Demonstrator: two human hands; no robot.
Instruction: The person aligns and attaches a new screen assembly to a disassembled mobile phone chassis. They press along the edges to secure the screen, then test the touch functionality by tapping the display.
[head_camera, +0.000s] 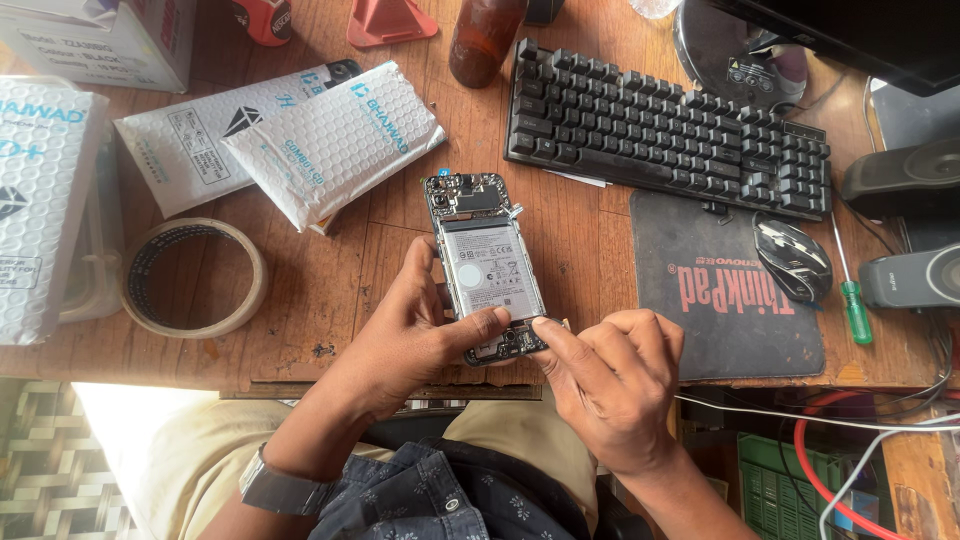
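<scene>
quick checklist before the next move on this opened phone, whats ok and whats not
1. Opened phone with bare circuit boards and white battery supported: ok, the left hand cradles it from the side and below, thumb across its lower end.
2. Right hand placed: ok, forefinger tip sits on the phone's bottom board.
3. Tool in the fingers: cannot tell, nothing visible between them.
4. Green-handled screwdriver at hand: ok, it lies beside the black mouse on the dark mouse pad.
5. Loose screws or parts near the wooden desk edge: cannot tell, too small.
</scene>
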